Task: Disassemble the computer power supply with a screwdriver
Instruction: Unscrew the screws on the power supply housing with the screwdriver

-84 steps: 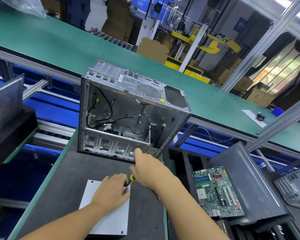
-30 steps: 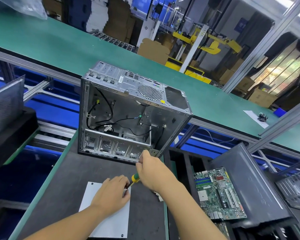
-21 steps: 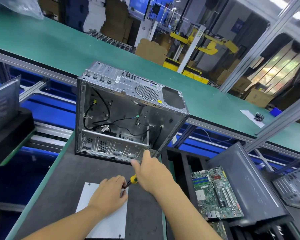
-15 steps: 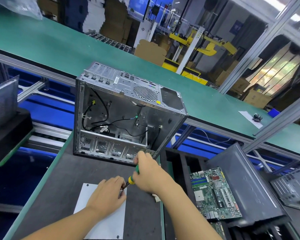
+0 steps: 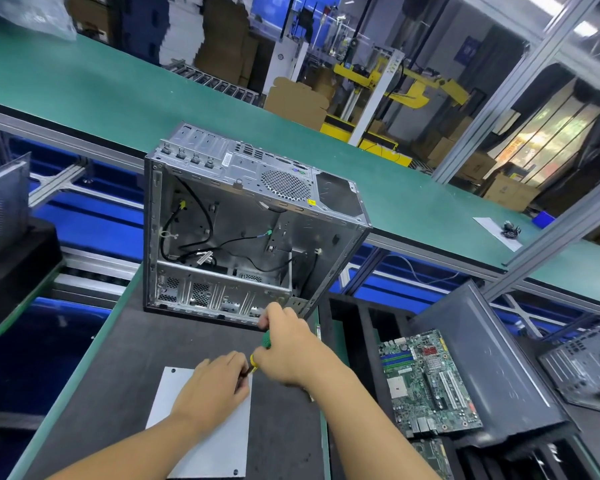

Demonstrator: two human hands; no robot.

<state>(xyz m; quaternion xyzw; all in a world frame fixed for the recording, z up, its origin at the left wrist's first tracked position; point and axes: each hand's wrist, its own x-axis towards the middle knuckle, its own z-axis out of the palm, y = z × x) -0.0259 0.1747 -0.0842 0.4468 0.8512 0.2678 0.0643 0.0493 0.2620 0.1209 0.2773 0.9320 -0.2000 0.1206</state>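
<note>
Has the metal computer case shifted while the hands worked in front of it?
No. The computer case stands where it did: its near edge keeps the same gap to the white plate in front of it. Only the view shifted slightly.

Only two arms of the person show, both rising from the lower edge of the view. The left forearm [image 5: 125, 448] is bare along all of its visible length, smooth and slim, and narrows to the wrist. The right forearm [image 5: 368, 417] is bare as well and looks broader in the wide-angle view. The left grip [image 5: 215, 386] is a bare hand seen from the back, with its knuckles showing. The right grip [image 5: 288, 351] is also bare, with the back of the hand towards the camera. The fingernails are too small to make out.
</note>
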